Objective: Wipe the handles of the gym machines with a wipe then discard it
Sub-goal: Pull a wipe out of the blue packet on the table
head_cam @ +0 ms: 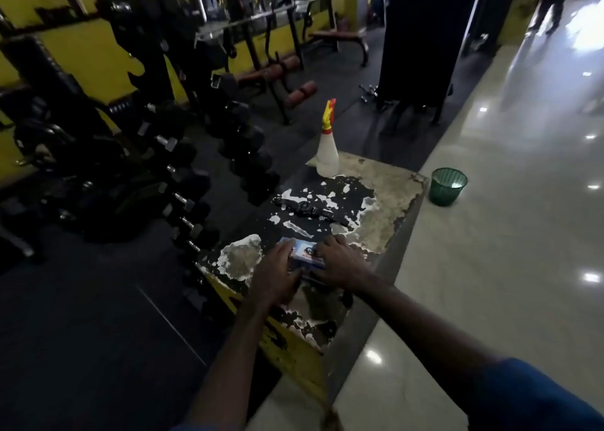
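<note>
Both hands are working a blue wipes packet (305, 257) lying on a peeling, paint-flaked platform (389, 198) in a dim gym. The left hand (276, 275) is lying over the packet's near-left end, and the right hand (340, 262) is pressing down along its right side; whether any finger is pinching a sheet cannot be told. A spray bottle (327, 149) and a wristwatch (305, 207) are sitting farther back on the platform, and 1 green bin (446, 186) is waiting on the tiled floor. The risk, judged from here: an unsteadied packet could slide off the rough edge, or several wipes could drag out together
</note>
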`<state>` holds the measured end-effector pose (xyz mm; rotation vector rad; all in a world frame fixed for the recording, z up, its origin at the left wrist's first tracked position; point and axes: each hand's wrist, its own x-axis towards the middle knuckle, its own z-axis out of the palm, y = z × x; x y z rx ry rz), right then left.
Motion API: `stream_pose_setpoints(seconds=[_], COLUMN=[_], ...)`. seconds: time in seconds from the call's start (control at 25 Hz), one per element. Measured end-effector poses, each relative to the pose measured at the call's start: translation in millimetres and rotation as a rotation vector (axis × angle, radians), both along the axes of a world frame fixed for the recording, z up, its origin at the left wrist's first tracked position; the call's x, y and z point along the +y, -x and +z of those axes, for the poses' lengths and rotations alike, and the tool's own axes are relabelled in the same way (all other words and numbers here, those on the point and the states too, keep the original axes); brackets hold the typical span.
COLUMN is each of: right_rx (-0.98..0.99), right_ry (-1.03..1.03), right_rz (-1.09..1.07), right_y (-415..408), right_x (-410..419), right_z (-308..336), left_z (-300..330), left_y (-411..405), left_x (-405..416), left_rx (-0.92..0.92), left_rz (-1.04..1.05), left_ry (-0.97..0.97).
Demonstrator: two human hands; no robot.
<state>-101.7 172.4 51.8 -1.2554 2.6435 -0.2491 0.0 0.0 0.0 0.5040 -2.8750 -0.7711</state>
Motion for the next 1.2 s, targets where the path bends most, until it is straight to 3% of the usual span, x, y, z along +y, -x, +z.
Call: stream_pose_setpoints(seconds=[0.12,0.32,0.44,0.6,0.76,0.84,0.92,1.0,1.08,1.2], right_rx=[0.061,-0.178,-0.259,-0.201,-0.576,-0.659,-0.586,-0.366,-0.162,-0.131], right_ry=[0.031,-0.068,-0.111,-0.195,-0.089,-0.015,0.125,0.234,0.246,0.159], right_rz=[0.026,0.084,0.161,0.299,0.280,0.280,0.262,0.231,0.272,0.331], right_y=[23,63,84,103,138,155,165,163,150,122], right_x=[-12,-12,-26,-44,-54,-52,-46,-37,-26,-10], right_z=[-12,-16,-14,-12,-9,-6,-9,-19,-30,-34], left_z=[-29,-46,-54,-61,-65,-65,-66,-68,-68,-65], left_y=[12,9,10,3,2,0,-1,-2,-3,-4], left_x=[-6,30,40,37,37,37,36,36,39,44], left_rx=[0.098,0.243,0.232,0.160,0.060,0.040,0.036,0.050,0.071,0.071], left_rz=[0.030,0.186,0.233,0.197,0.186,0.174,0.164,0.165,0.168,0.158], left_ry=[0.109,0.101,0.077,0.117,0.134,0.173,0.203,0.247,0.274,0.292])
